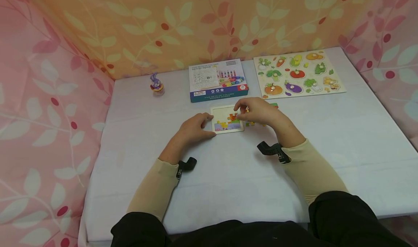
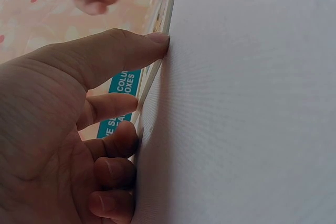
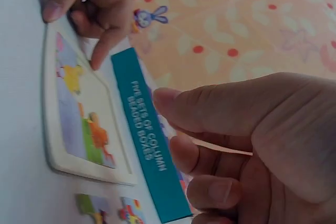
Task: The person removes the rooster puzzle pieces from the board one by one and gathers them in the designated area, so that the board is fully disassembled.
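1. Your puzzle tray (image 1: 229, 131) lies flat on the tabletop (image 1: 225, 178), in front of you and between your two hands. A strip of picture fills its near side; the far part shows the bare bottom.
2. Inside, the orange piece (image 3: 98, 134) sits near the right end, and the yellow piece (image 3: 72, 78) toward the left.
3. Your left hand (image 1: 193, 128) holds the tray's left side: the thumb is at the near corner, the index finger is farther along the edge, and the other fingers are bent. I think this grip is for keeping the light frame from sliding.
4. Your right hand (image 1: 256, 110) is over the tray's right rim, its fingers half open and curved. I see a gap between thumb and index finger and nothing in it; whether a tip touches the orange piece, I cannot tell.
5. Loose pieces (image 3: 93, 205) lie just beside the tray's right rim, partly under your right hand, probably so that you reach them easily.
6. Both forearms come inward from the near side, the right wrist bent toward the tray.
7. Behind the tray is the beaded-boxes carton (image 1: 225, 81); the vegetable board (image 1: 308, 69) and rabbit figurine (image 1: 157, 86) stay apart, perhaps to leave working room.
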`<state>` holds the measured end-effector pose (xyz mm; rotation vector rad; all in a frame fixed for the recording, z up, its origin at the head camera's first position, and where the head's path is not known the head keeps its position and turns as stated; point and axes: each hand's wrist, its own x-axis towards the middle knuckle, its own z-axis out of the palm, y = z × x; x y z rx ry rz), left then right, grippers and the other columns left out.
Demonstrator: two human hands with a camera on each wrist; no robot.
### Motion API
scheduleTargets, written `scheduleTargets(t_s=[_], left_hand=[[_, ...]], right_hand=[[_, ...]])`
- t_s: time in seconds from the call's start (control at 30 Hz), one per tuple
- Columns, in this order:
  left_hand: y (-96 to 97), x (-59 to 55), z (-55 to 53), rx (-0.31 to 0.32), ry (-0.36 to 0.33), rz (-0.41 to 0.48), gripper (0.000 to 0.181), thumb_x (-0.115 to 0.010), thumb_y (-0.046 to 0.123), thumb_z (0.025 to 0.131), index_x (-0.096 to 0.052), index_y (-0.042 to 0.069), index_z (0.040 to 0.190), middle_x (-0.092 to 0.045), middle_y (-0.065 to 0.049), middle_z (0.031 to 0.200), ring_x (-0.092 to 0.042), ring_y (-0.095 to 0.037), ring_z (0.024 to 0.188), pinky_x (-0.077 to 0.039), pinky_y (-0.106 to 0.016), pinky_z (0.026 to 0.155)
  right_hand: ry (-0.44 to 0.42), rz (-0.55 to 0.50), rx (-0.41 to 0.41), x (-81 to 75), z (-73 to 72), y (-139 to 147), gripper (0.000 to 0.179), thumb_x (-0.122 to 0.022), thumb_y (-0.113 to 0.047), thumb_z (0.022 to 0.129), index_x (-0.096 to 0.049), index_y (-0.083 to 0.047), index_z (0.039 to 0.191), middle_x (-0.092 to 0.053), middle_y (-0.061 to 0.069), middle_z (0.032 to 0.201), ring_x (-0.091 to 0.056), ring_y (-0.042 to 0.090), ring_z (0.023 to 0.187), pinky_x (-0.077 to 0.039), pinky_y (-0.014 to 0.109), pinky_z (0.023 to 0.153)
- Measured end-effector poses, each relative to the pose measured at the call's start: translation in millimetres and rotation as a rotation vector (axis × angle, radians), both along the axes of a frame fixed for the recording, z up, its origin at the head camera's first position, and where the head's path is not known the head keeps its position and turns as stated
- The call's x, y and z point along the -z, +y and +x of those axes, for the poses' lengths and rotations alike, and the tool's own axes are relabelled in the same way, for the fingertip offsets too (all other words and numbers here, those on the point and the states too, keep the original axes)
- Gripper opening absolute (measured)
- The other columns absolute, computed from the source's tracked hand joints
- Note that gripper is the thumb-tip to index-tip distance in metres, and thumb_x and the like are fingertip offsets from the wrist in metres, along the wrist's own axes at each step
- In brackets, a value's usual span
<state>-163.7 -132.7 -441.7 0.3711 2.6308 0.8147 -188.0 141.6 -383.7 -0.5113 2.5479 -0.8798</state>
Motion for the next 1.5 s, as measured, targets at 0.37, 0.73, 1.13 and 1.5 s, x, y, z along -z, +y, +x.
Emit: scheduleTargets(t_s=[0.37,0.73,1.13,1.5], left_hand=[[-0.1,1.5,-1.1,-0.008,-0.019,-0.002,0.073,-0.084,0.046,0.083,-0.057,0.022,0.146,-0.054,-0.006,0.095,-0.052,-0.021,0.092,-0.040,-0.040,0.075],[-1.5,2.0,-1.7,0.002,-0.005,-0.005,0.073,-0.084,0.046,0.083,-0.057,0.022,0.146,-0.054,-0.006,0.094,-0.052,-0.021,0.089,-0.039,-0.039,0.073],[-1.1,1.7,-1.7,-0.003,-0.004,-0.003,0.072,-0.084,0.046,0.083,-0.057,0.022,0.146,-0.054,-0.006,0.094,-0.052,-0.022,0.088,-0.039,-0.039,0.072],[-1.0,0.5,-1.2,0.006,-0.009,-0.005,0.072,-0.083,0.046,0.084,-0.057,0.022,0.147,-0.054,-0.006,0.094,-0.051,-0.021,0.087,-0.038,-0.038,0.071]], right_hand=[[-0.047,0.073,-0.002,31.6,-7.9,-7,0.036,-0.074,-0.022,0.095,-0.062,-0.002,0.123,-0.058,0.010,0.085,-0.053,0.024,0.078,-0.041,0.036,0.071],[0.024,0.085,0.053,34.4,-7.0,-16,0.030,-0.079,-0.018,0.091,-0.060,-0.006,0.111,-0.057,0.011,0.088,-0.053,0.028,0.084,-0.041,0.039,0.074],[0.058,0.084,0.071,30.7,-8.4,-16,0.021,-0.077,-0.014,0.091,-0.069,-0.009,0.110,-0.064,0.010,0.094,-0.056,0.028,0.087,-0.046,0.041,0.078],[-0.011,0.037,0.114,25.7,-8.0,-21,0.028,-0.078,-0.015,0.092,-0.074,-0.006,0.118,-0.069,0.010,0.103,-0.056,0.029,0.097,-0.048,0.042,0.086]])
